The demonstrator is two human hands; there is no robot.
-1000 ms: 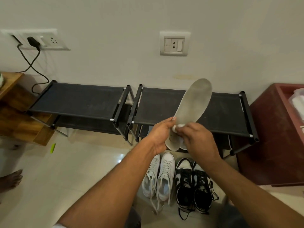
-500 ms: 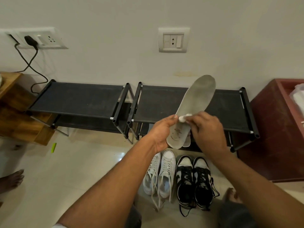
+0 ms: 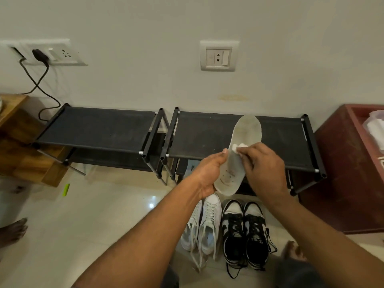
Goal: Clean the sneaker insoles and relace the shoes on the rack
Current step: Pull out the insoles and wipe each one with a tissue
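A grey worn insole point(image 3: 246, 132) is held up in front of the black shoe rack point(image 3: 203, 136), toe end pointing up. My left hand point(image 3: 209, 173) grips its heel end from the left. My right hand point(image 3: 264, 165) pinches a small white wad of cloth or tissue point(image 3: 301, 146) against the middle of the insole. Below on the floor stand a pair of white sneakers point(image 3: 204, 225) with loose laces and a pair of black-and-white sneakers point(image 3: 244, 231).
A second black rack point(image 3: 97, 129) stands to the left, beside a wooden cabinet point(image 3: 18, 146). A dark red box point(image 3: 349, 173) sits at the right. A charger cable point(image 3: 39, 84) hangs from the wall socket. Someone's bare foot point(image 3: 12, 229) is at the left edge.
My right hand has slid the white wad up the insole from the heel end to the middle. The insole now stands more upright.
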